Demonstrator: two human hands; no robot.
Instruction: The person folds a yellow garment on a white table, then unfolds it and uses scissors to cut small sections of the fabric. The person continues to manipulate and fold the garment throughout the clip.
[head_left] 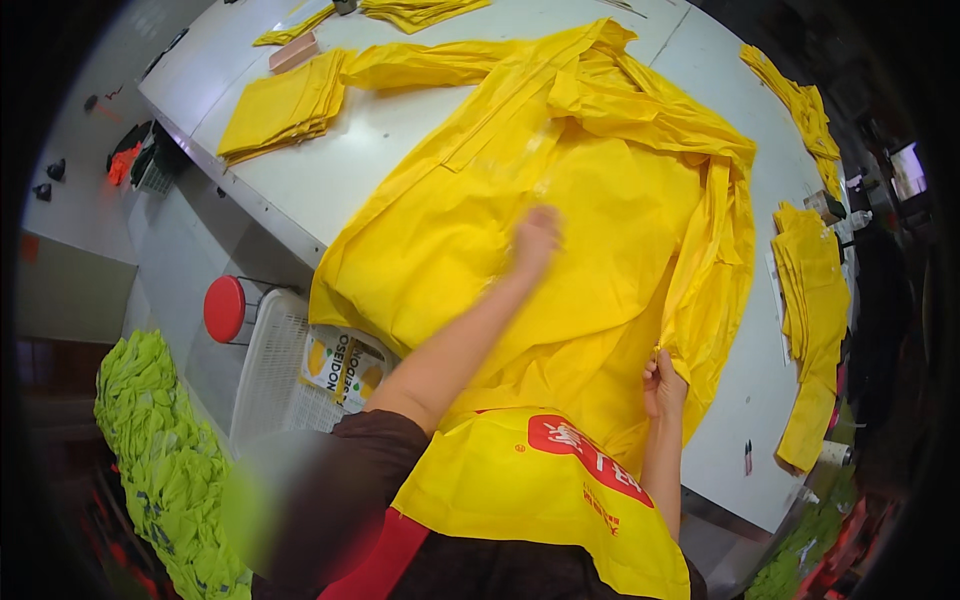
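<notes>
A large yellow raincoat (600, 200) of thin, creased cloth lies spread over the white table, one sleeve stretched out to the far left. Over its middle is my left hand (538, 240), smeared by motion, so its fingers do not show clearly. I cannot tell whether it touches the cloth. My right hand (665, 385) pinches the raincoat's edge between thumb and fingers at the near right. Across my lap hangs a yellow apron (470, 480) with a red printed patch, partly covering my right forearm.
Folded yellow pieces (285, 108) lie at the table's far left, with more yellow cloth (812, 290) along the right edge. A white basket (265, 370) and red-topped stool (225, 309) stand at left, near a lime-green cloth heap (160, 470). A marker (748, 457) lies at right.
</notes>
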